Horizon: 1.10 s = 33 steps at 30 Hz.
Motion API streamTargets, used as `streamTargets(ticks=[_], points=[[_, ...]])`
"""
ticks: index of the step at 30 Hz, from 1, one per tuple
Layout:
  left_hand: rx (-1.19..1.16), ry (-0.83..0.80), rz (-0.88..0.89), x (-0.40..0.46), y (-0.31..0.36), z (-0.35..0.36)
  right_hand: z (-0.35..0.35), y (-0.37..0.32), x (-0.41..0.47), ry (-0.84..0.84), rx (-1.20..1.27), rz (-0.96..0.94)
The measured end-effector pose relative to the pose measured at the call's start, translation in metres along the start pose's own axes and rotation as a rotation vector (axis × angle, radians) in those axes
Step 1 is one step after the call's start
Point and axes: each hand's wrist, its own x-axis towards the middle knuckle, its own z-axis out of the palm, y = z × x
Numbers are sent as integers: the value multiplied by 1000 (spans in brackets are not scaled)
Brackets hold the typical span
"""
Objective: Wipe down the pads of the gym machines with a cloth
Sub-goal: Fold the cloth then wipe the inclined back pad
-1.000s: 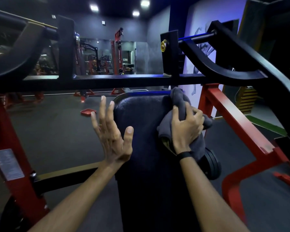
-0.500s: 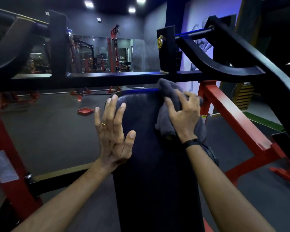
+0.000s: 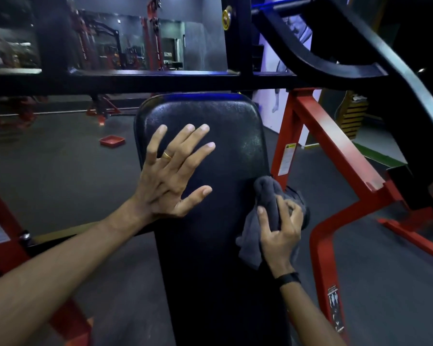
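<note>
A long black padded backrest [image 3: 230, 136] of a gym machine runs away from me in the middle of the head view. My left hand [image 3: 171, 176] lies flat on the pad's left half with its fingers spread. My right hand [image 3: 280, 231] grips a bunched dark grey cloth [image 3: 266, 196] against the pad's right edge, about halfway down its length. Part of the cloth hangs below my palm.
A black crossbar [image 3: 145, 79] passes just above the pad's top. Red frame legs [image 3: 328, 138] and a black lever arm [image 3: 375, 53] stand close on the right. A red frame post [image 3: 0, 216] is at the left. A small red tray [image 3: 112, 141] lies on the dark floor.
My right hand has drawn the cloth down the pad's right side from its top corner. My left hand has slid further onto the pad's face.
</note>
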Motion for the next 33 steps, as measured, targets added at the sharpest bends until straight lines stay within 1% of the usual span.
streamTargets(ticks=[2, 5, 9, 12, 14, 16, 20, 26, 30, 33], points=[[10, 8, -24, 1, -1, 0, -3, -5, 0, -3, 7, 37], [-4, 28, -59, 0, 0, 0, 11, -32, 45, 26, -33, 38], [-6, 14, -48, 0, 0, 1, 51, -96, 151, 27, -23, -91], [7, -31, -29, 0, -1, 0, 71, -124, 188, -8, -69, -187], [16, -40, -29, 1, -1, 1, 70, -117, 181, 15, -20, -186], [25, -52, -40, 0, -1, 2, 62, -96, 155, 52, 28, -171], [36, -85, -27, 1, -1, 2, 41, -54, 87, 64, -12, -89], [43, -175, 181, 1, -2, 0, 7, -11, -1, 33, -31, -36], [36, -194, 214, 0, 0, -2, -6, -6, -28, -19, -28, 21], [35, -193, 196, 0, 1, -2, -5, -10, -21, -23, -45, 53]])
